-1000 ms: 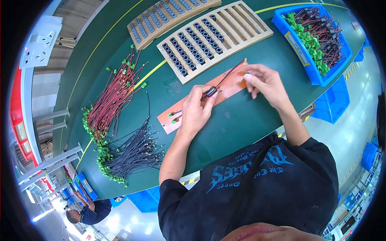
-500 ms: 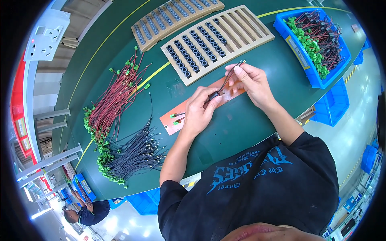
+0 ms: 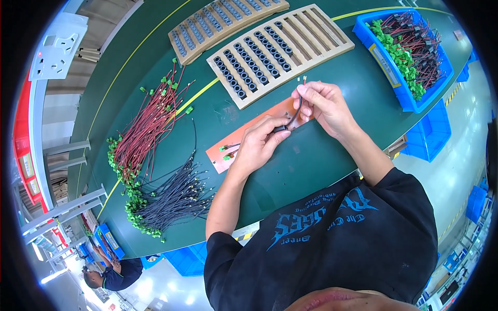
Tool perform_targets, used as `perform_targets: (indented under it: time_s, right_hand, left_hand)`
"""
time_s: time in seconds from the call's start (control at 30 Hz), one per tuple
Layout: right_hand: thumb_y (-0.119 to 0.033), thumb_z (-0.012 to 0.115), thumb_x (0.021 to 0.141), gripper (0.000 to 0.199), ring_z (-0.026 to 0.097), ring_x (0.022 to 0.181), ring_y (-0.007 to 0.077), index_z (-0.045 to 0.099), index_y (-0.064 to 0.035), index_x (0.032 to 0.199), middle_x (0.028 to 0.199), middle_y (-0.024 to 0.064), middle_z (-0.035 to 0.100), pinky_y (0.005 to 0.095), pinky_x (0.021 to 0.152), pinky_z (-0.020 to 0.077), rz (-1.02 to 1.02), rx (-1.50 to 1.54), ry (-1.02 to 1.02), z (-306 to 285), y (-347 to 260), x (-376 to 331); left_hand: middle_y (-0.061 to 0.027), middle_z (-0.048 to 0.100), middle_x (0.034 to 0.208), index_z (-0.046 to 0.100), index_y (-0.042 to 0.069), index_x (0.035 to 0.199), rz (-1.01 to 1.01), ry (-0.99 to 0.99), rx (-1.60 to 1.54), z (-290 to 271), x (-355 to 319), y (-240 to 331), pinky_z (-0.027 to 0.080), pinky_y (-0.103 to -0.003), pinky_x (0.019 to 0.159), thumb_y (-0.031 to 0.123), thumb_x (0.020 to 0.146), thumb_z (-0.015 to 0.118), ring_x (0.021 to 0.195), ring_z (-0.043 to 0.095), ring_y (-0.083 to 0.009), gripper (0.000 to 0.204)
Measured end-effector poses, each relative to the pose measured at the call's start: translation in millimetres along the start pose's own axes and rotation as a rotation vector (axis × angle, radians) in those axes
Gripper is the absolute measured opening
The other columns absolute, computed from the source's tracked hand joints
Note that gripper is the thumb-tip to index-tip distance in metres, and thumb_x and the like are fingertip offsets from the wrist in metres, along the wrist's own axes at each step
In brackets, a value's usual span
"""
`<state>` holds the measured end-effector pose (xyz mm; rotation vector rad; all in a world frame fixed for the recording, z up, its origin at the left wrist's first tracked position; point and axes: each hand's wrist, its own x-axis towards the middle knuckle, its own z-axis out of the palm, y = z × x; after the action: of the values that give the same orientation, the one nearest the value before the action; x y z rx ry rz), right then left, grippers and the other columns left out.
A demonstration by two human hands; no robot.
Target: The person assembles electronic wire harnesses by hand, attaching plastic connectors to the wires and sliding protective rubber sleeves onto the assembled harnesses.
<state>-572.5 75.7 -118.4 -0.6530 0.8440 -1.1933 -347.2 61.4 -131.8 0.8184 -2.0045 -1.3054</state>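
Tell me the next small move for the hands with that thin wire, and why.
Probably push the small black ring further along the thin dark wire. The left hand pinches the ring at the wire's lower end, while the right hand holds the wire up, its bare tips free above the fingers.

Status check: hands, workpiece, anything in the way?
Left hand pinches black ring. Right hand grips wire pair threaded through it. Nothing between them.

Black short-sleeved T-shirt with pale blue lettering across the chest, bare forearms, bare left hand (image 3: pixel 258 146) and right hand (image 3: pixel 324 103), no gloves, short trimmed nails
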Motion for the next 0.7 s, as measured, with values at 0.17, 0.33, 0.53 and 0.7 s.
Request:
perform_targets:
  time_s: [0.17, 0.33, 0.53, 0.7]
  right_hand:
    - [-0.019, 0.060, 0.102, 0.026, 0.060, 0.072, 0.0097, 0.068, 0.0030, 0.114, 0.093, 0.0093, 0.070, 0.0250, 0.065, 0.0518, -0.086, -0.038, 0.073, 6.1, -3.2, 5.1]
    - [-0.019, 0.059, 0.103, 0.028, 0.061, 0.076, 0.0092, 0.067, 0.0035, 0.116, 0.097, 0.0078, 0.069, 0.0246, 0.065, 0.0517, -0.149, -0.034, 0.072, 2.8, 1.7, 7.1]
    - [-0.021, 0.061, 0.102, 0.028, 0.061, 0.075, 0.0086, 0.067, 0.0035, 0.116, 0.090, 0.0052, 0.066, 0.0242, 0.063, 0.0514, -0.144, -0.097, 0.112, 2.9, 4.5, 8.5]
    - [-0.021, 0.061, 0.102, 0.027, 0.060, 0.071, 0.0083, 0.068, 0.0033, 0.113, 0.082, 0.0037, 0.064, 0.0233, 0.061, 0.0504, -0.094, -0.187, 0.106, 3.8, 5.9, 6.2]
  left_hand:
    - [-0.0085, 0.067, 0.093, 0.067, -0.001, 0.118, -0.094, 0.103, 0.000, 1.6, 1.9, 0.4, 0.051, -0.028, 0.074, 0.006, 0.089, 0.072, 0.081, 0.064, -0.0159, 0.030]
    - [-0.0096, 0.069, 0.093, 0.068, 0.000, 0.118, -0.124, 0.062, 0.012, -0.5, 3.8, 6.2, 0.053, -0.029, 0.071, 0.012, 0.087, 0.077, 0.081, 0.066, -0.0169, 0.035]
    - [-0.0088, 0.070, 0.092, 0.069, 0.000, 0.117, -0.169, 0.067, 0.034, -0.6, 3.2, 5.1, 0.053, -0.028, 0.070, 0.012, 0.086, 0.078, 0.080, 0.066, -0.0153, 0.034]
    - [-0.0097, 0.071, 0.095, 0.069, 0.000, 0.117, -0.182, 0.119, -0.017, 2.4, -1.5, -4.4, 0.053, -0.029, 0.072, 0.012, 0.087, 0.077, 0.081, 0.066, -0.0155, 0.033]
